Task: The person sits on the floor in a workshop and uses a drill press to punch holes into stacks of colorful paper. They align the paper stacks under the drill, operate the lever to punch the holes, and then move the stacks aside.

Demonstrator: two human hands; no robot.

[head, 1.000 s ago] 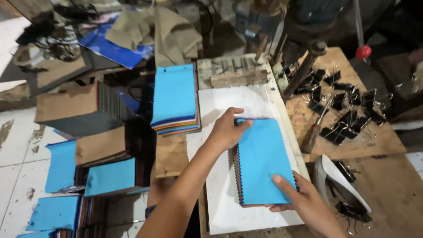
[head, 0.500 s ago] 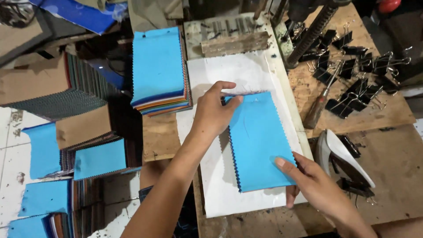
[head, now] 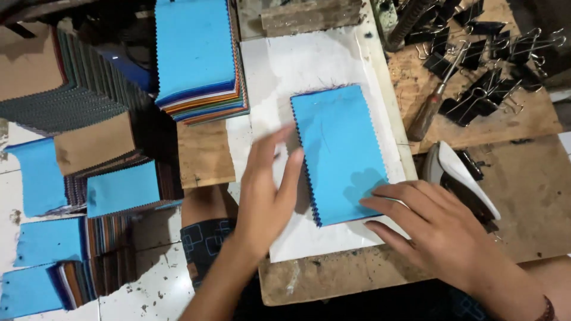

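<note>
Head | both hands (head: 267, 190) (head: 437, 229) flat by blue swatch stack (head: 339, 151)

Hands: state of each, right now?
Left hand: open, flat, holding nothing, at the left edge of the blue swatch stack.
Right hand: open, fingertips pressing the stack's lower right corner.

Blue zigzag-edged swatch stack (head: 340, 151) flat on white sheet (head: 279, 71).

**Nothing With a Label Here**

No packs, labels, signs or screens show anywhere around the left hand (head: 262, 196) or the right hand (head: 440, 232).
</note>
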